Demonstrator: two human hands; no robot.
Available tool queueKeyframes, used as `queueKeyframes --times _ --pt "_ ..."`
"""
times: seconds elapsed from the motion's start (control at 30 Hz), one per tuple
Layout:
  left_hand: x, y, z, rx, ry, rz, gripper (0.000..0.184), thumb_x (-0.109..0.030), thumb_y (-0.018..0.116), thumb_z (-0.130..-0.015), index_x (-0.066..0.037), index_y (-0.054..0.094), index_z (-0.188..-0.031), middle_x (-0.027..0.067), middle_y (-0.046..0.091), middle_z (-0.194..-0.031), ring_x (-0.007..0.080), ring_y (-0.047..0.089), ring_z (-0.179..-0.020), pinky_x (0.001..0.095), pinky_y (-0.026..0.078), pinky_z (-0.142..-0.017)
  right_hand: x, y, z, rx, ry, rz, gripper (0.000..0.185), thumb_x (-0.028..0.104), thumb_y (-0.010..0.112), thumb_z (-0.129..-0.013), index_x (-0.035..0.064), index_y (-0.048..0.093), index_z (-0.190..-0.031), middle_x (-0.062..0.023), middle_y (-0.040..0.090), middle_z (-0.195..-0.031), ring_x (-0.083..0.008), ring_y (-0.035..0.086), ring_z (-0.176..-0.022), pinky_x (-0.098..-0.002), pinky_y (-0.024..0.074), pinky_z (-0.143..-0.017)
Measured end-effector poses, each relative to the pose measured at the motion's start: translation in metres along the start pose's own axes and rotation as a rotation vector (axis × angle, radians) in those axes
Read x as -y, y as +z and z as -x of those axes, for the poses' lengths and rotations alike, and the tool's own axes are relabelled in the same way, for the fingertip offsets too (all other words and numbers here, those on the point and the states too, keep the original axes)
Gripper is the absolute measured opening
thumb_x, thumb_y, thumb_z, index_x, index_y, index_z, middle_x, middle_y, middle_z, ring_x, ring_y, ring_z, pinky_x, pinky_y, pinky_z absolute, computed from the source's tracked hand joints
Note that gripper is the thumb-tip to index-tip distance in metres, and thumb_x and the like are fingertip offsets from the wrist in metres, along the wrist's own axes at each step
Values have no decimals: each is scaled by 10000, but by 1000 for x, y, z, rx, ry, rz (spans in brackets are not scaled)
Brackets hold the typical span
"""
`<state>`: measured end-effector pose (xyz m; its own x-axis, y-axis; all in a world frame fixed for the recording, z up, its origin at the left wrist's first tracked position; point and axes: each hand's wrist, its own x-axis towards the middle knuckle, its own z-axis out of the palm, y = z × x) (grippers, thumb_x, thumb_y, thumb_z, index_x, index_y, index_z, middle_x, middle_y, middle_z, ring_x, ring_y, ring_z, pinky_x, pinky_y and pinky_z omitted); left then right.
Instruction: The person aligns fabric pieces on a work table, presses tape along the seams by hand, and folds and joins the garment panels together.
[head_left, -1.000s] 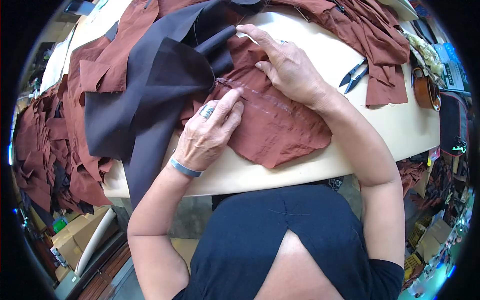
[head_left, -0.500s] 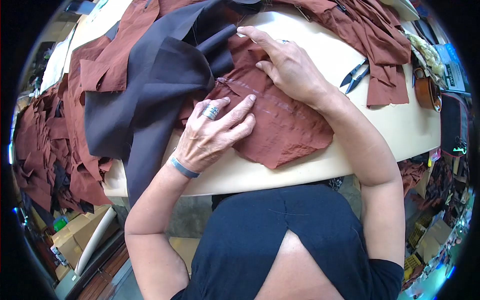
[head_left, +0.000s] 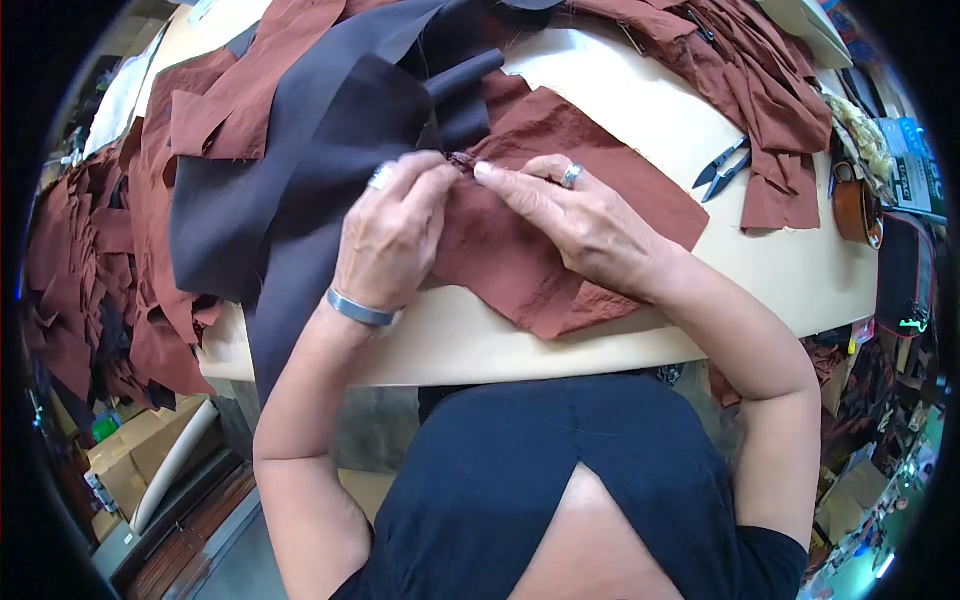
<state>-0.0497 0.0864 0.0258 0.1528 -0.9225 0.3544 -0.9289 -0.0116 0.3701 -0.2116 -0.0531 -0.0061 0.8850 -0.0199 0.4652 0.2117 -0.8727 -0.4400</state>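
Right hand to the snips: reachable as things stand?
Likely yes. Bare table lies between the brown cloth under the right hand and the snips. The hand would need to leave the cloth.

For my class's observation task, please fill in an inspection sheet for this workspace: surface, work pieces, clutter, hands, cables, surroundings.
Surface: pale table, partly covered by fabric.
Work pieces: brown cloth lying partly folded; dark cloth beside it, draping over the near edge.
Clutter: scissors to the right, near a brown pile of fabric.
Hands: left hand, blurred, and right hand meet at the brown cloth's gathered edge, apparently pinching it.
Cables: nothing seen.
Surroundings: heaped scraps at left; cardboard box and white tube below.
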Motion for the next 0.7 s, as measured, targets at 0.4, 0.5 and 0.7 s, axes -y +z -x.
queueKeyframes --times 0.4,0.5,0.7 --pt "18 -5 -27 117 -54 -224 202 -181 647 -783 -46 540 -889 98 519 -934 299 529 -881 398 479 -742 4 -4 -4 148 -65 167 436 80 500 -816 97 481 -1251 -129 536 -1157 -254 548 -1027 -363 450 -890" --pt "20 -8 -31 185 -50 -250 193 -175 641 -783 -53 542 -895 95 519 -923 297 529 -897 392 487 -746 3 -2 -2 120 -54 170 428 79 503 -816 93 484 -1243 -134 533 -1166 -260 543 -1036 -364 440 -911" --pt "18 -3 -32 168 46 -324 108 -111 596 -800 -52 520 -850 98 501 -863 304 521 -824 382 459 -728 7 -7 -4 187 -95 235 424 80 510 -814 105 476 -1236 -146 511 -1210 -274 529 -1065 -372 429 -932"
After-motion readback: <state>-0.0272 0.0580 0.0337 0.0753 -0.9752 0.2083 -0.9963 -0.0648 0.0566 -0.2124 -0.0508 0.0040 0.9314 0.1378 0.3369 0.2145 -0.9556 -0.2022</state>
